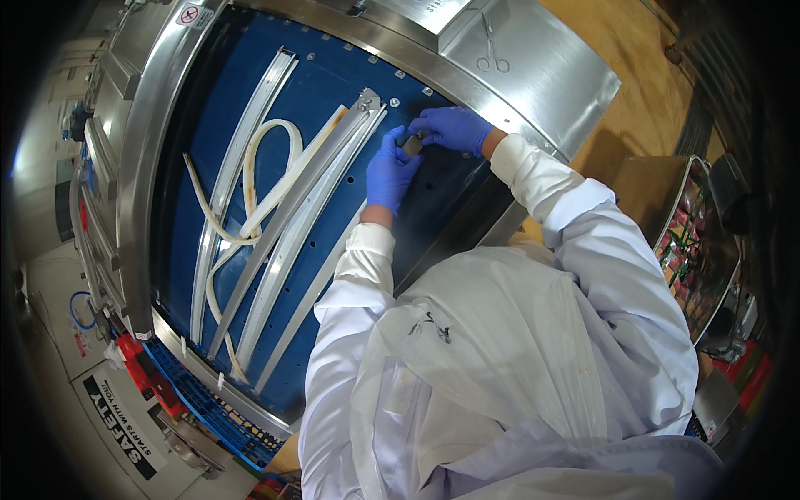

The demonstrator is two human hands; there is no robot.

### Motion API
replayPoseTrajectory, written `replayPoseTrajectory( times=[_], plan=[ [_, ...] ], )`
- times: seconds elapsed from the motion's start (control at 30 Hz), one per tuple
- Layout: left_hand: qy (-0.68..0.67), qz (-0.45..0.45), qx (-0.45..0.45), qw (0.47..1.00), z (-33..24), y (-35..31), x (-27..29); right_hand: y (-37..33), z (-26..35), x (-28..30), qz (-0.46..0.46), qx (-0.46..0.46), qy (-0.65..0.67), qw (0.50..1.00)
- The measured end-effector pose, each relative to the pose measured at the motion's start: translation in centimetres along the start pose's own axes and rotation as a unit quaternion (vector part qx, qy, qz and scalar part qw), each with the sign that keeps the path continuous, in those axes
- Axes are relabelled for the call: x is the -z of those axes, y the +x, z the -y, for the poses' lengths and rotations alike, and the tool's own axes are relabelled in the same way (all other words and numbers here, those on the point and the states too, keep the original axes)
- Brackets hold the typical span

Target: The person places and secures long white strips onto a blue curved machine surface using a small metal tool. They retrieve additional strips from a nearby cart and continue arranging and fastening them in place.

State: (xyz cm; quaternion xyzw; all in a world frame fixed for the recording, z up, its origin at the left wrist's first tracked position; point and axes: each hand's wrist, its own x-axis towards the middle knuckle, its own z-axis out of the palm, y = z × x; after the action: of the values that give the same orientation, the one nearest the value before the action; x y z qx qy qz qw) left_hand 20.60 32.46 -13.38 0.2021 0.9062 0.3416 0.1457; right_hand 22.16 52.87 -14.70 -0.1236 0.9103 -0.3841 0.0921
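Observation:
Both my hands wear blue-purple gloves and meet above the right side of a blue surface [329, 200]. A small grey block-like piece [412, 146] sits between the fingers of my left hand [393, 171] and my right hand [452, 129], pinched by both. Its exact kind is too small to make out. To the left of my hands lie long metal rails [271, 267], one with a bracket [367, 102] at its far end. A cream-white flexible strip [292, 177], browned in places, loops over the rails. A thin grey bar [310, 296] runs beneath my left forearm.
Stainless steel framing [158, 108] borders the blue surface. Scissor-like forceps [492, 54] lie on the steel ledge [550, 75] at the far right. A blue crate [208, 404] stands at the lower left. Packed goods [682, 237] show at the right.

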Motion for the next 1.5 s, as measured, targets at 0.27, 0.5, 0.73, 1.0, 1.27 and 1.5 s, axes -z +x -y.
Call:
replayPoseTrajectory(
  times=[0.27, 0.5, 0.73, 1.0, 1.27, 1.5],
  plan=[
    [-0.039, -0.001, -0.002, 0.999, 0.5, 0.0, 0.0, 2.1, 0.7, 1.0, 0.069, 0.023, -0.120, 0.990],
    [-0.045, -0.012, 0.000, 0.999, 0.1, -0.3, -0.2, 0.5, 2.9, -3.5, -0.108, -0.087, -0.153, 0.978],
    [-0.099, -0.007, 0.015, 0.995, 0.0, -0.9, 0.6, 0.3, 2.4, -4.7, -0.163, -0.116, -0.118, 0.973],
    [-0.040, -0.167, -0.008, 0.985, 4.3, -15.3, 7.3, 1.9, 6.6, -2.9, -0.242, 0.000, -0.203, 0.949],
    [-0.069, -0.288, 0.201, 0.934, 6.4, -33.5, 6.5, 13.6, 15.9, -11.8, -0.172, 0.304, -0.235, 0.907],
    [-0.089, -0.320, 0.273, 0.903, 8.3, -45.9, 7.1, 18.6, 15.4, -12.6, -0.148, 0.436, -0.299, 0.836]
  ],
)
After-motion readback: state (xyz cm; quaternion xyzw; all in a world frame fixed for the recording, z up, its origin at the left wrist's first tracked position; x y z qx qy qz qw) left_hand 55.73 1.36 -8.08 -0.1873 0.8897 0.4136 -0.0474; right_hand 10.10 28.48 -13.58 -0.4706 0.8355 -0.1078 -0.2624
